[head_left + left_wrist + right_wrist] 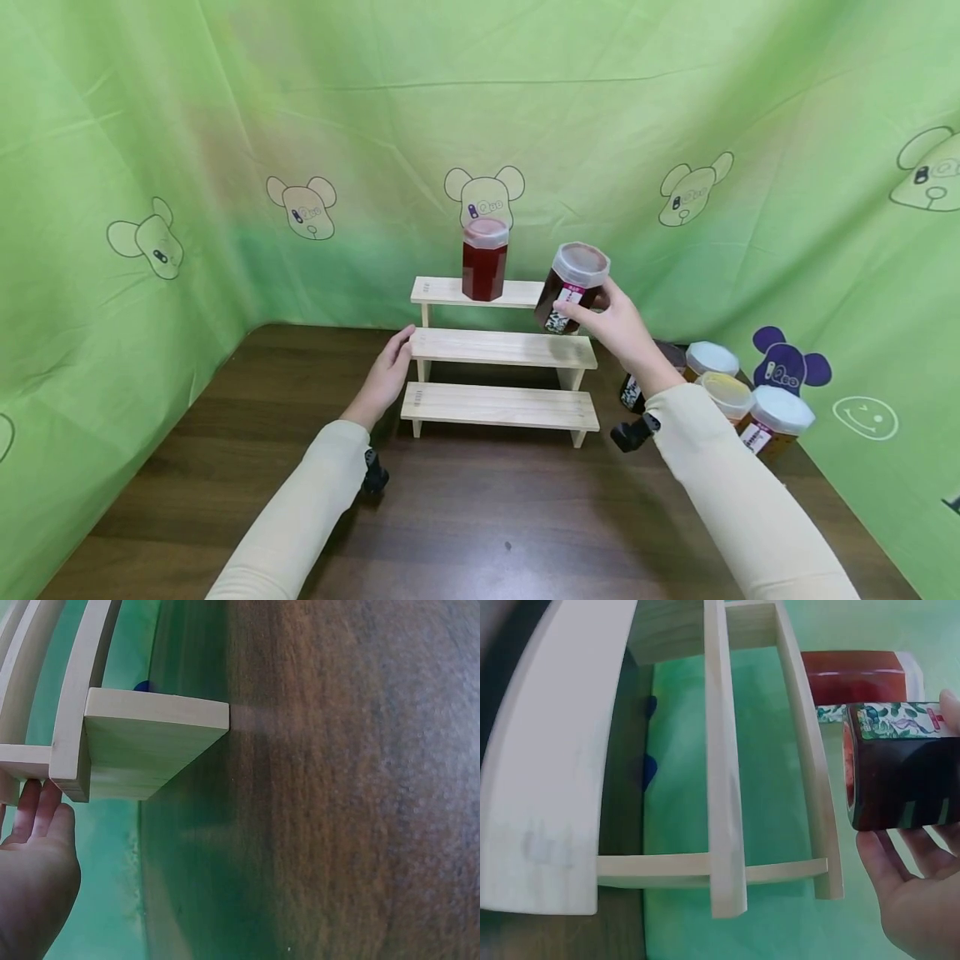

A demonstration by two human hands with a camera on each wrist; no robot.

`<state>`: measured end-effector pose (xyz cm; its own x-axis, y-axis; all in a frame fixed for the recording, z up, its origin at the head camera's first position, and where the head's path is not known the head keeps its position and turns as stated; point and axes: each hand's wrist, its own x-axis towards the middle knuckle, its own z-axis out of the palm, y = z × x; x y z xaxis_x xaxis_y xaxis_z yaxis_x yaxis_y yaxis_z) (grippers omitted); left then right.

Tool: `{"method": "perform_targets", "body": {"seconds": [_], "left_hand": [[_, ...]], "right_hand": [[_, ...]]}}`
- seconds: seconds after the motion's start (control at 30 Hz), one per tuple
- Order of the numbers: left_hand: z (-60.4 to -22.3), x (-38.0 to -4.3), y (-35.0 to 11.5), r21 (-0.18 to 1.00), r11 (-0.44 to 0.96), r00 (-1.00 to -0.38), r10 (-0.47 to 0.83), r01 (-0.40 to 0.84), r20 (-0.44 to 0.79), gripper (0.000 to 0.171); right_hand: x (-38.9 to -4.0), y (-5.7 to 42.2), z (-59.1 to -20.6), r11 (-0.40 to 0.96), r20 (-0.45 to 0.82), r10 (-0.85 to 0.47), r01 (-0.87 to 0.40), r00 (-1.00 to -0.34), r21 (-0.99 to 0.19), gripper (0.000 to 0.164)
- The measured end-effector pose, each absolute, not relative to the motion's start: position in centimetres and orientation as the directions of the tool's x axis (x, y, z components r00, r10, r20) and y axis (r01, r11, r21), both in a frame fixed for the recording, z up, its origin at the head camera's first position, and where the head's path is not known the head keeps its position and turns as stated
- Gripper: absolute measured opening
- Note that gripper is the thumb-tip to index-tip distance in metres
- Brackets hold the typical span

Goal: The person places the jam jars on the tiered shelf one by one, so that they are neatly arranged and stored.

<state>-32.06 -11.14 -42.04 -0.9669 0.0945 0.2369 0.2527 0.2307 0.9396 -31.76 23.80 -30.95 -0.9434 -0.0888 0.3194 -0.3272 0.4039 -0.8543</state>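
My right hand [621, 327] grips a dark jar [907, 776] with a clear whitish lid and a patterned label. It holds the jar slightly tilted near the right end of the top step of a three-tier wooden shelf [502, 346]. On that top step a red jar [483, 265] with a pale lid stands upright. My left hand [387, 375] touches the left end of the middle step, its fingers fairly straight. In the left wrist view these fingers [46, 810] reach the shelf's side, their tips partly hidden by the wood.
At the right of the brown table [465, 517] several jars stand together, among them a white-lidded one [780, 412] and a yellow-lidded one [724, 393], partly behind my right forearm. A green cloth [360, 108] with mouse-head drawings hangs behind and at the sides.
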Motion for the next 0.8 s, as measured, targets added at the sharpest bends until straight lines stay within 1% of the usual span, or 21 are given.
{"method": "perform_targets", "body": {"seconds": [0.17,0.2,0.57,0.8], "left_hand": [[-42.0,-32.0,-11.1,0.94,0.244,-0.97,0.095,0.239,0.222,0.046],[-42.5,-32.4,-11.2,0.939,0.244,-0.97,0.092,0.241,0.225,0.046],[-42.6,-32.4,-11.3,0.944,0.222,-0.969,0.098,0.244,0.227,0.047],[-42.6,-32.4,-11.3,0.943,0.228,-0.97,0.095,0.242,0.226,0.046]], "right_hand": [[-33.4,23.5,-30.6,0.366,0.285,-0.119,-0.309,-0.951,-0.878,0.075],[-33.7,23.5,-30.6,0.363,0.277,-0.122,-0.302,-0.953,-0.881,0.075],[-35.4,22.5,-29.8,0.397,0.239,-0.152,-0.281,-0.959,-0.874,0.078],[-36.3,22.0,-29.9,0.373,0.226,-0.159,-0.27,-0.961,-0.888,0.078]]}}
